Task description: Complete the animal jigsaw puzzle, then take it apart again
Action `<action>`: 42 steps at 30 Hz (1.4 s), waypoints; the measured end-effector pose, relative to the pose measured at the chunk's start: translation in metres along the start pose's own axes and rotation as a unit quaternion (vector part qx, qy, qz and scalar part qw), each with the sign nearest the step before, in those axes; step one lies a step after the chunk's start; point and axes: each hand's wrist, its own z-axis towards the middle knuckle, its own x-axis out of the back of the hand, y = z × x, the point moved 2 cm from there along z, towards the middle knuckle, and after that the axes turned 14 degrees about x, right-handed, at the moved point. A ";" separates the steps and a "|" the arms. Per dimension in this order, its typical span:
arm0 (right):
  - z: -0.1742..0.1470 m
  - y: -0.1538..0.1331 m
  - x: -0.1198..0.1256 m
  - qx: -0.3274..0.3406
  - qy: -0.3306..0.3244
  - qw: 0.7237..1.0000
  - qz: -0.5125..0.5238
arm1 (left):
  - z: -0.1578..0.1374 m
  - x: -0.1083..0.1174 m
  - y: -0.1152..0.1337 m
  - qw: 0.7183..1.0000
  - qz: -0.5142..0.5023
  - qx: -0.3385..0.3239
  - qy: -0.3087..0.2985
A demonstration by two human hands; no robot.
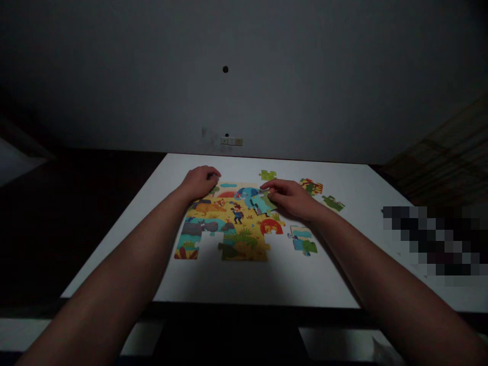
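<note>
A partly assembled jigsaw puzzle [244, 218] with an elephant, a leopard, a hippo and a small explorer lies on the white table. My left hand [200, 182] rests at its upper left edge, fingers loosely bent and apart, holding nothing I can see. At the puzzle's upper right, my right hand [292, 197] grips a blue and green puzzle piece [262, 204] between thumb and fingers. That piece sits slightly askew beside the elephant, partly overlapping the picture, and the hand hides some of it. Gaps show along the puzzle's lower edge.
Loose pieces lie around: a green one [268, 175] behind the puzzle, a red-striped one [311, 186] and a dark green one [334, 203] to the right, and a blue-green one [304, 240] near my right forearm. A blurred-out dark patch covers the table's right side. A wall [305, 101] stands behind.
</note>
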 end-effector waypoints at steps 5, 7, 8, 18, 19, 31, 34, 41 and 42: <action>0.000 0.001 0.001 -0.001 -0.002 1.000 -0.005 | 0.002 -0.001 -0.001 1.000 0.003 -0.002 0.001; 0.000 0.002 0.001 -0.001 -0.002 1.000 -0.006 | 0.002 -0.001 -0.001 1.000 0.001 -0.002 0.003; 0.000 0.002 0.001 -0.002 -0.002 1.000 -0.005 | 0.001 -0.001 -0.001 1.000 -0.001 -0.002 0.005; 0.000 0.006 -0.001 -0.018 -0.007 1.000 0.018 | 0.000 0.000 0.000 1.000 -0.003 -0.004 0.004; -0.001 0.006 -0.001 -0.018 -0.004 1.000 0.018 | 0.000 0.000 0.000 1.000 -0.002 -0.005 0.005; 0.000 0.001 -0.004 -0.030 -0.007 0.999 0.017 | 0.000 -0.001 0.000 1.000 -0.004 0.004 0.004; 0.000 0.000 -0.003 -0.025 -0.010 1.000 0.007 | 0.000 0.000 0.000 1.000 -0.008 0.002 0.003; 0.000 0.001 -0.003 -0.015 -0.011 1.000 0.013 | 0.000 0.000 -0.001 1.000 -0.006 -0.004 0.005; 0.000 0.001 -0.003 -0.013 -0.010 1.000 0.014 | 0.000 0.000 -0.001 1.000 -0.003 -0.006 0.005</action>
